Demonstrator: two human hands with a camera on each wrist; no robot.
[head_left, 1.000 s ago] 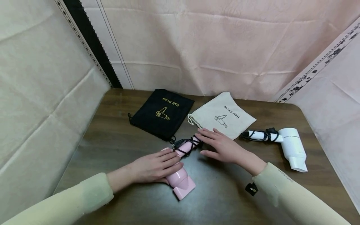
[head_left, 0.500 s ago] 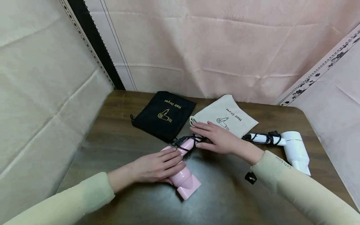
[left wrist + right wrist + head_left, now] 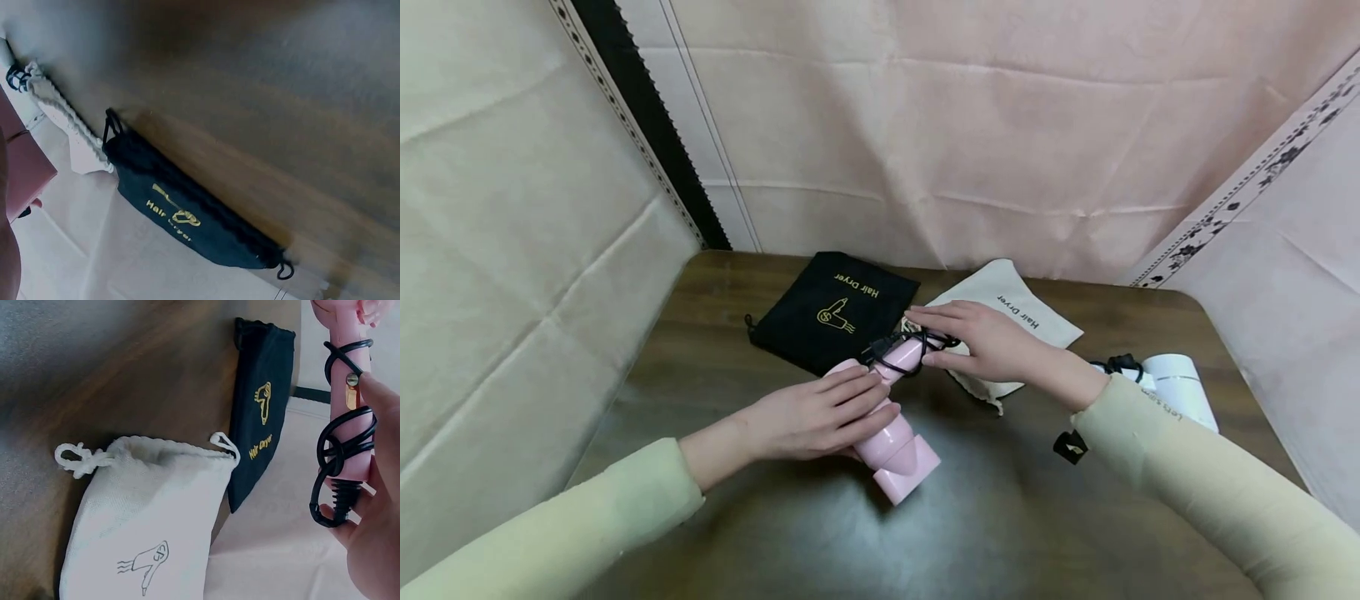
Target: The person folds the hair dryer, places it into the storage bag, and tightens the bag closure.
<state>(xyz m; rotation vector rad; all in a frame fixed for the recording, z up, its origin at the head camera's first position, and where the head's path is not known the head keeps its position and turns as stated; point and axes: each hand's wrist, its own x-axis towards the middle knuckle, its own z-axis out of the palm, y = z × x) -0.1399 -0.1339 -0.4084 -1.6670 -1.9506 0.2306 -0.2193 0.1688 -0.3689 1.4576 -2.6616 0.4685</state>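
Both of my hands are on a pink hair dryer (image 3: 891, 446), held just above the table. My left hand (image 3: 820, 417) curls over its barrel, the flat nozzle pointing toward me. My right hand (image 3: 996, 337) grips the handle, which has a black cord (image 3: 340, 450) wound around it; in the right wrist view thumb and fingers wrap it. Just beyond lie a black drawstring bag (image 3: 835, 312) and a white drawstring bag (image 3: 1037, 321), both printed "Hair Dryer". The right hand partly hides the white bag. Only a pink part of the dryer (image 3: 28, 165) shows in the left wrist view.
On the right stands a white hair dryer (image 3: 1180, 387) with a black cord, partly covered by my right sleeve (image 3: 1142, 425). The brown wooden table (image 3: 760, 533) ends at pale cloth walls (image 3: 880, 150) at the back and sides.
My right hand has closed around the pink dryer's handle. Both hands have raised the dryer and shifted it slightly away from me. The bags stay in place.
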